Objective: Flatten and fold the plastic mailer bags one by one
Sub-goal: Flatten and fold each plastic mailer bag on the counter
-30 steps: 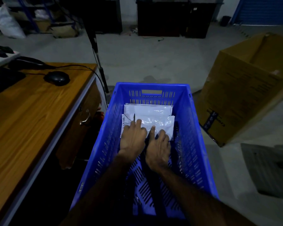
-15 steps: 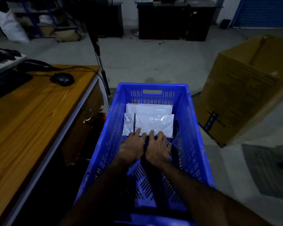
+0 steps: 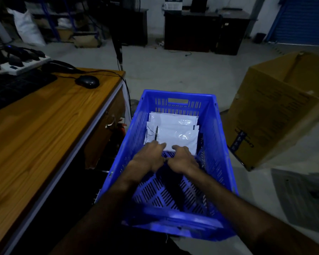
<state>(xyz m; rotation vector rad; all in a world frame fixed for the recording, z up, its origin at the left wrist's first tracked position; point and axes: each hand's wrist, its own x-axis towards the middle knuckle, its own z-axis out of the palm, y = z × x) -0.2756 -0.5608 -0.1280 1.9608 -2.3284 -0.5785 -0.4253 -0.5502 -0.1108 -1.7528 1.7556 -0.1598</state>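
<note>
Your left hand point(image 3: 149, 157) and right hand point(image 3: 182, 159) are curling fingers on the near edge of the top mailer point(image 3: 175, 138), just beyond them in the crate point(image 3: 223, 144); another folded mailer point(image 3: 171, 118) is lying farther off. More bags aren't showing.

Both hands, left hand point(image 3: 147, 159) beside right hand point(image 3: 181, 159), at folded white mailers point(image 3: 173, 134) in blue crate point(image 3: 219, 144).

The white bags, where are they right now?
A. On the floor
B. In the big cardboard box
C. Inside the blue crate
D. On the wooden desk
C: the white bags lie stacked at the far end of the blue crate, with the left hand and right hand at their near edge.
</note>
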